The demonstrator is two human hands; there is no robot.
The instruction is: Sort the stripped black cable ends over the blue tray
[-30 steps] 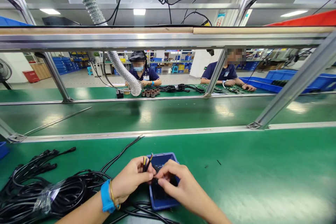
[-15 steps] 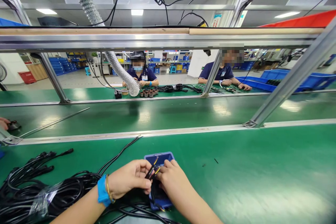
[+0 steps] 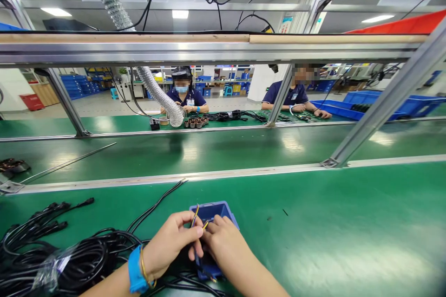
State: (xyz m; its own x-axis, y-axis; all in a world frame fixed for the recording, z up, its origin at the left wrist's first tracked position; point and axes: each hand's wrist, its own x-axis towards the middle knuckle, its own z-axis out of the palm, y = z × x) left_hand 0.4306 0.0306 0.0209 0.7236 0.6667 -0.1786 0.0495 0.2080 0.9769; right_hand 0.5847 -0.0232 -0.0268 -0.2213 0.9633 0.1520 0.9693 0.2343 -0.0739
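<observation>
Pinched between the thumb and fingers of my left hand (image 3: 179,236) is a black cable (image 3: 198,247), its stripped end showing thin yellow and dark wires (image 3: 195,213) pointing up. My right hand (image 3: 225,241) is curled over a small blue plastic box (image 3: 218,207), its fingertips close to a second yellow wire end (image 3: 205,224). What those right fingers grip is hidden behind the knuckles. Inside the box, below my hands, lie dark pieces that I cannot make out. More black cables (image 3: 195,285) run beneath the box's near side.
A big bundle of black cables (image 3: 90,260) with clear wrap lies at left. Dark scraps (image 3: 285,212) dot the green bench at right. Beyond the metal rail (image 3: 244,172) sit copper-wound parts (image 3: 14,166) and a thin rod (image 3: 69,162). Two people work at the far bench.
The wire end in my left hand has turned more upright, and my left thumb has come closer to my right fingers. A hand at the far left edge has gone from view.
</observation>
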